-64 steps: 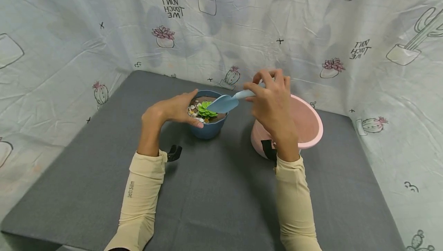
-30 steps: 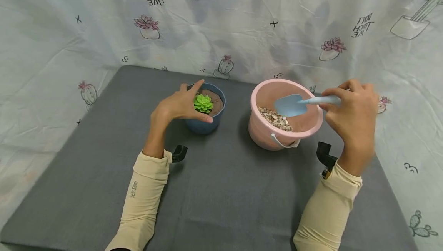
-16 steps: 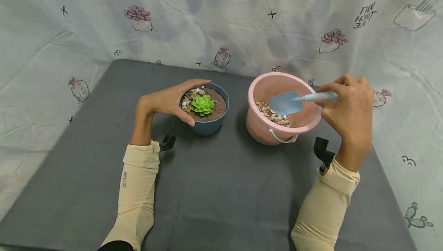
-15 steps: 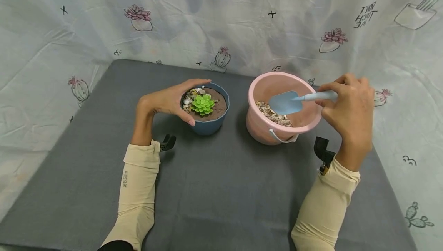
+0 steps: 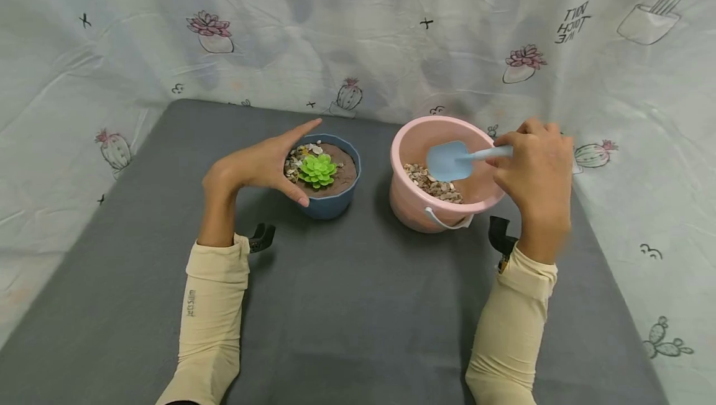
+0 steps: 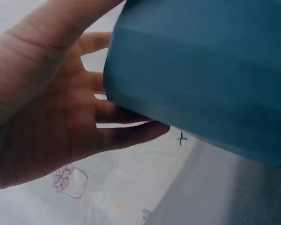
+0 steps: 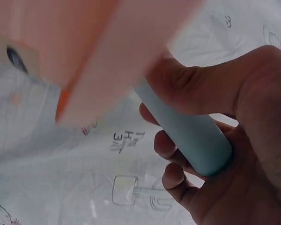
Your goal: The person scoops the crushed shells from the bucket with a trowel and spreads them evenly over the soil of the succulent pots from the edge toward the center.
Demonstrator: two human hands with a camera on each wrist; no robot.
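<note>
A blue flowerpot [image 5: 331,208] stands on the table with a green succulent [image 5: 317,171] in brown soil and small pale stones [image 5: 294,164] at its left side. My left hand [image 5: 254,166] spreads thumb and fingers round the pot's left side; in the left wrist view its fingers lie nearly straight along the pot's wall. My right hand [image 5: 534,172] grips the handle of a light blue trowel [image 5: 449,161]. The trowel's blade is inside the pink bucket [image 5: 411,203], over the gravel [image 5: 433,186] there. In the right wrist view the handle's end [image 7: 210,157] rests against my palm.
The bucket's white carrying handle [image 5: 447,225] hangs down at its front. Both containers stand on a grey-covered table [image 5: 347,305], the bucket right of the pot. A cactus-print cloth [image 5: 369,38] hangs close behind and at the sides.
My right hand has carried the trowel from over the flowerpot rightward into the bucket. My left hand has stayed by the pot, its fingers and thumb shifting a little at the rim.
</note>
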